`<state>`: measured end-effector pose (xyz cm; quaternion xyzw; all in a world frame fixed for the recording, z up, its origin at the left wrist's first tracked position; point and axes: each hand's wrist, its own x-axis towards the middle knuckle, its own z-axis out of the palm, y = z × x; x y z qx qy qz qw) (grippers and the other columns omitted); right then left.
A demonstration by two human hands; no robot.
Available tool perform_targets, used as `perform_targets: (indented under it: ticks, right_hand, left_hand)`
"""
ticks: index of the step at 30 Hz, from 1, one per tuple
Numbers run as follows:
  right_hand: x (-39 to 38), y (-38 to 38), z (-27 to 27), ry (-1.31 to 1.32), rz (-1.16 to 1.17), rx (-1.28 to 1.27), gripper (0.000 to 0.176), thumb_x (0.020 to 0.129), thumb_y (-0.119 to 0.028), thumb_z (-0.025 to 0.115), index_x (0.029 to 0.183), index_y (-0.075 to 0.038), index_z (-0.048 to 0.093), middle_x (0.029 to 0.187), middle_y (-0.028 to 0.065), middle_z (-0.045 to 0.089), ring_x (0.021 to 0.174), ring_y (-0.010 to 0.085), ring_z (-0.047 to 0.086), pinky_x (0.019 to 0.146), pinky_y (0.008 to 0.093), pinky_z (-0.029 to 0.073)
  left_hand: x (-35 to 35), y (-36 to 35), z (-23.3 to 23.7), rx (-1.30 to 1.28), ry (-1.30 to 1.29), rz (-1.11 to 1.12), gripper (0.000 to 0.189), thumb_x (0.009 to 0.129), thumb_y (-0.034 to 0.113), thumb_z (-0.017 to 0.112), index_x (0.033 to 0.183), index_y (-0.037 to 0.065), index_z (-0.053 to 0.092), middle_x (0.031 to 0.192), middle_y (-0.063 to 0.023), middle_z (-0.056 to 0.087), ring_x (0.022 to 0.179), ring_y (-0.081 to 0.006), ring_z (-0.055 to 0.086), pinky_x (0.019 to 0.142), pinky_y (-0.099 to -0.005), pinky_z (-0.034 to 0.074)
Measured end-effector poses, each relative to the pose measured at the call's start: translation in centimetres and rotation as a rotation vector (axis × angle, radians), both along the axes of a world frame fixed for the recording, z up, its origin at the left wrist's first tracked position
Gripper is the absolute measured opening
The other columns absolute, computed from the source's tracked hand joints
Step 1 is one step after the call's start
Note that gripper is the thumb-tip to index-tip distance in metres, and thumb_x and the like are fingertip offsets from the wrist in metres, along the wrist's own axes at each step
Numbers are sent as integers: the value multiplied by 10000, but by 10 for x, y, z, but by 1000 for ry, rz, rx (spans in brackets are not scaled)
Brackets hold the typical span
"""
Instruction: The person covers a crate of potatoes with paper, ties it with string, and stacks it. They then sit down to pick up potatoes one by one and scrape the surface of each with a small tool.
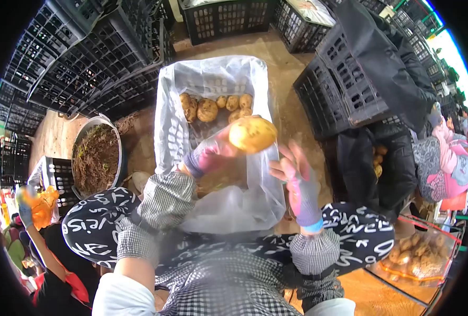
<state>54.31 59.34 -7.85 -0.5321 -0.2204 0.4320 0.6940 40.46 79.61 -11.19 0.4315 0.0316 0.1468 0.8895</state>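
Note:
My left hand (215, 150), in a pink and purple glove, holds a large yellow potato (253, 134) above a crate lined with clear plastic (173, 126). To the right of the potato is my right hand (295, 174), also gloved, with its fingers apart and slightly blurred; nothing is in it. Several brown potatoes (207, 110) lie along the far side inside the lined crate. The potato and my left hand hide part of the crate's floor.
A tub of soil and roots (94, 155) stands at the left. Black crates (344, 73) are stacked on both sides and behind. A potato bag (418, 255) lies at lower right. Other people (52, 263) are at the left and right edges.

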Motion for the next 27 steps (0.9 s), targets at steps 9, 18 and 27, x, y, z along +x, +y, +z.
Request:
perform_targets:
  ticks: [9, 18, 27]
  right_hand:
    - [-16, -8, 48, -94, 93, 92, 661, 819, -62, 714, 1400, -5, 403, 1279, 98, 528, 1099, 155, 566, 891, 260, 475]
    - [11, -23, 47, 286, 71, 230, 531, 881, -300, 682, 1311, -56, 487, 989, 47, 623, 644, 90, 557, 566, 232, 466]
    - [221, -297, 277, -430, -759, 780, 434, 931, -350, 612, 1230, -46, 528, 1143, 112, 604, 997, 254, 625, 819, 368, 553]
  left_hand:
    - [-22, -69, 54, 357, 151, 148, 840, 794, 140, 705, 1499, 41, 260, 1395, -90, 448, 1202, -174, 519, 968, -307, 471]
    - [12, -77, 70, 281, -26, 140, 857, 925, 455, 558, 1548, 86, 99, 1503, -168, 328, 1354, -302, 373, 1071, -457, 343]
    - [12, 2, -26, -34, -225, 242, 602, 1028, 381, 375, 1493, 17, 260, 1528, -169, 319, 1418, -292, 305, 1187, -442, 196]
